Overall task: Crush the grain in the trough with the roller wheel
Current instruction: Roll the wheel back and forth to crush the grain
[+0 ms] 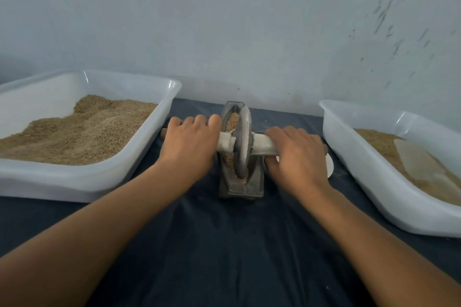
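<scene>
The dark grey, boat-shaped metal trough [241,183] stood lengthwise on the dark blue cloth [224,244], between two white plastic tubs. The grey metal roller wheel [243,142] sat upright in the channel, its lower rim bedded toward the near end. Tan grain [232,121] showed in the trough beyond the wheel, and a little at the rim's contact point.

Procedure, as judged from this position: the axle was to be kept level and square to the trough, with equal downward load from both sides, so the wheel tracked the channel and did not ride up a wall. Strokes were best run the full length — near end to far end — so the grain heaped at the far end came under the rim.

The left hand [190,143] lay over the cloth-wrapped wooden axle handle [262,147] on its side, fingers curled over and closed round it. The right hand [296,154] gripped the opposite end likewise — knuckles up, fingers wrapped under.

The left tub [139,169] held a deep heap of grain; the right tub [331,127] held a shallower layer with a pale flat sheet [419,159] lying on it.
</scene>
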A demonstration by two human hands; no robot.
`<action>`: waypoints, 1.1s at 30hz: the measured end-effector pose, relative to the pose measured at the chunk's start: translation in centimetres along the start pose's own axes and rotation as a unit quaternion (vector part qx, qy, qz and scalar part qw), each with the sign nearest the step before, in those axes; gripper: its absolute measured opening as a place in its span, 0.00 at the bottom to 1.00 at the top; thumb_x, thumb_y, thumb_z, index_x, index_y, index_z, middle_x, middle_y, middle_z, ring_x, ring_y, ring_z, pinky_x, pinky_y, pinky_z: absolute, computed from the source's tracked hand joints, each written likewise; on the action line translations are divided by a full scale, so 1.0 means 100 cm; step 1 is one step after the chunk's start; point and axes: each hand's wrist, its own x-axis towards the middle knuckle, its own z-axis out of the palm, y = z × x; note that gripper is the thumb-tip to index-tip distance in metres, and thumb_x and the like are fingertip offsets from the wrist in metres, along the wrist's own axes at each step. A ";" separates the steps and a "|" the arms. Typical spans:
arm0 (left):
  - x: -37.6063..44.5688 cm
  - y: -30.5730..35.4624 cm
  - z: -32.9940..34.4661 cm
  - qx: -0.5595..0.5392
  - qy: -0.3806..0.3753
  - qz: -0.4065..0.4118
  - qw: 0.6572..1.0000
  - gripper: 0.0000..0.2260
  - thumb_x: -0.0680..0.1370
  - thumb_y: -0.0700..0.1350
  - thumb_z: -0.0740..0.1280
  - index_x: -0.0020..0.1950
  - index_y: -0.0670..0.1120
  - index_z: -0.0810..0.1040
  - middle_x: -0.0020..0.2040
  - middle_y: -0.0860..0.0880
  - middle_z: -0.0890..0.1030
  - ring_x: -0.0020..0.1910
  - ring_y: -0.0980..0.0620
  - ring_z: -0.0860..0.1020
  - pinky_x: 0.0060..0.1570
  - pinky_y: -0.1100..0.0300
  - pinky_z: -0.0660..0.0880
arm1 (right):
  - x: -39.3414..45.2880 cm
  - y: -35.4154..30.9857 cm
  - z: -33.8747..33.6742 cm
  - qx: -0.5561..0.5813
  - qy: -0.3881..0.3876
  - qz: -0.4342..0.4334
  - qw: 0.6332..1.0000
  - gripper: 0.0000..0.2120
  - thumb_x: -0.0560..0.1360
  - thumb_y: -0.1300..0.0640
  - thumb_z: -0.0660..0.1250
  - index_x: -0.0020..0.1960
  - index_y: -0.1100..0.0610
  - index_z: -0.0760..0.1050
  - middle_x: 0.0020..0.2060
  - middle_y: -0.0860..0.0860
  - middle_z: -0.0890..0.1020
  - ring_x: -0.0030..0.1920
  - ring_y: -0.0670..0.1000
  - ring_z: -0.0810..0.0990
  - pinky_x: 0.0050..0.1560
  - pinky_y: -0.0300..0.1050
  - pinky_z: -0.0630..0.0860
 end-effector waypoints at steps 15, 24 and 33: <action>0.049 -0.004 0.037 0.027 0.004 -0.002 1.000 0.14 0.75 0.43 0.69 0.47 0.49 0.63 0.39 0.51 0.71 0.35 0.48 0.71 0.41 0.53 0.63 | 0.042 0.018 0.045 -0.042 -0.024 0.001 0.999 0.08 0.74 0.49 0.67 0.50 0.52 0.73 0.38 0.48 0.77 0.37 0.57 0.76 0.37 0.48 0.61; 0.077 -0.011 0.054 0.008 0.027 -0.010 1.000 0.07 0.78 0.45 0.67 0.53 0.46 0.72 0.45 0.45 0.80 0.40 0.42 0.78 0.42 0.53 0.62 | 0.080 0.030 0.069 -0.028 -0.033 -0.006 0.999 0.12 0.73 0.43 0.69 0.52 0.47 0.75 0.40 0.48 0.80 0.39 0.56 0.77 0.35 0.46 0.62; 0.086 -0.015 0.066 0.011 0.035 -0.019 0.999 0.07 0.78 0.43 0.68 0.53 0.44 0.72 0.45 0.43 0.79 0.38 0.42 0.77 0.41 0.53 0.64 | 0.103 0.038 0.072 -0.026 -0.089 -0.020 0.996 0.08 0.72 0.47 0.68 0.51 0.45 0.75 0.33 0.43 0.68 0.36 0.53 0.70 0.31 0.42 0.58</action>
